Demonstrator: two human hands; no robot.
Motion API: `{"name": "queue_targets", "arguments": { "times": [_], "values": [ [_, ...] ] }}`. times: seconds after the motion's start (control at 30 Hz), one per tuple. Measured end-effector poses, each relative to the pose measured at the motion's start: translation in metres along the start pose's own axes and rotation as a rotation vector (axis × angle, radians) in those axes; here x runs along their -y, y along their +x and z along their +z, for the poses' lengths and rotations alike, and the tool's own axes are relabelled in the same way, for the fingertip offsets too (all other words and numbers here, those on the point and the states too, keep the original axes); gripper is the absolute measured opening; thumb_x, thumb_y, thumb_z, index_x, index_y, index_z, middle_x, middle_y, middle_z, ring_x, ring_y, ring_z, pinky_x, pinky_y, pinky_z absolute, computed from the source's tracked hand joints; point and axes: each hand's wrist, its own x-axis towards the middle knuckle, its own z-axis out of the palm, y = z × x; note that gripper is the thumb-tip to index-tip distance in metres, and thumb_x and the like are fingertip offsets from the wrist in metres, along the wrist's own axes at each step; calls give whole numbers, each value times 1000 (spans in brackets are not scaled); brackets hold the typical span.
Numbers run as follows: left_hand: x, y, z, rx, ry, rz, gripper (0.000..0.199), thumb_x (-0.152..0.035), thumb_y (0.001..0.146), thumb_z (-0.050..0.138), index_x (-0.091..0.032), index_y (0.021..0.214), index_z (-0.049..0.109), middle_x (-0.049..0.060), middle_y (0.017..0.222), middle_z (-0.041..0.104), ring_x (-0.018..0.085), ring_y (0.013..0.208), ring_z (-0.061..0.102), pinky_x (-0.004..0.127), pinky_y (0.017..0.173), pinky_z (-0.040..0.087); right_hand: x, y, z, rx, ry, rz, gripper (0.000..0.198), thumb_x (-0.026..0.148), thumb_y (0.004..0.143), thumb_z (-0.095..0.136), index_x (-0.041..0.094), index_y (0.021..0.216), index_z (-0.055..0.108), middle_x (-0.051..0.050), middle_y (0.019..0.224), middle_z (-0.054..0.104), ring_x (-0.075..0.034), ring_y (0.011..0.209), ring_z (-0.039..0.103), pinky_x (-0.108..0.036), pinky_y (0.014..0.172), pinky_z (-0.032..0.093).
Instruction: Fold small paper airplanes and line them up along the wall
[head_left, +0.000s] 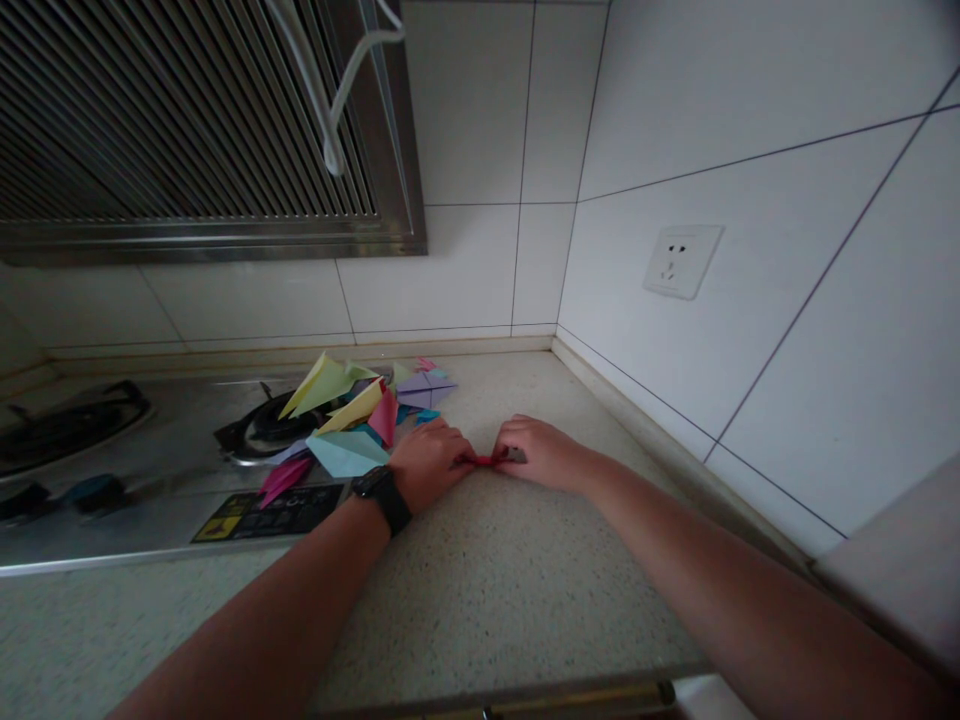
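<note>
A small strip of red folded paper (484,461) shows between my two hands, low over the speckled countertop (480,580). My left hand (431,458), below a black wristwatch (382,495), has its fingers closed on the left end of the paper. From the other side my right hand (541,453) pinches the right end between thumb and fingers. Most of the red paper is hidden by the fingers. Close to my left hand lies a pile of folded papers, among them a light blue piece (349,455), a yellow one (324,385) and a purple one (425,388).
The pile partly covers a gas stove (165,440) with a burner (259,425) and knobs (96,493). Overhead at the left hangs a range hood (187,120) with a white cable (330,130). The tiled right wall has a power socket (683,261).
</note>
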Motion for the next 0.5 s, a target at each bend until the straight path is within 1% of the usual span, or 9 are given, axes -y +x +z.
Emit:
{"name": "queue_targets", "arguments": {
  "times": [0.17, 0.37, 0.5],
  "values": [
    [-2, 0, -2, 5, 7, -12, 14, -32, 86, 61, -23, 87, 72, 2, 84, 70, 18, 86, 56, 32, 80, 41, 2, 0, -1, 10, 28, 26, 10, 26, 79, 69, 18, 85, 67, -3, 80, 66, -17, 80, 57, -30, 79, 42],
    [-5, 0, -3, 11, 14, -24, 15, -33, 86, 61, -25, 89, 73, 3, 86, 70, 20, 88, 57, 34, 79, 42, 6, 1, -2, 5, 18, 21, 5, 19, 81, 65, 18, 85, 67, -3, 80, 66, -17, 80, 57, -30, 79, 42],
    [-7, 1, -2, 19, 9, -30, 17, -32, 87, 58, -26, 90, 74, 3, 86, 70, 20, 87, 57, 34, 80, 42, 6, 2, -2, 22, 4, 22, 5, 17, 80, 66, 18, 84, 68, -3, 81, 66, -17, 82, 58, -30, 79, 42]
  ]
}}
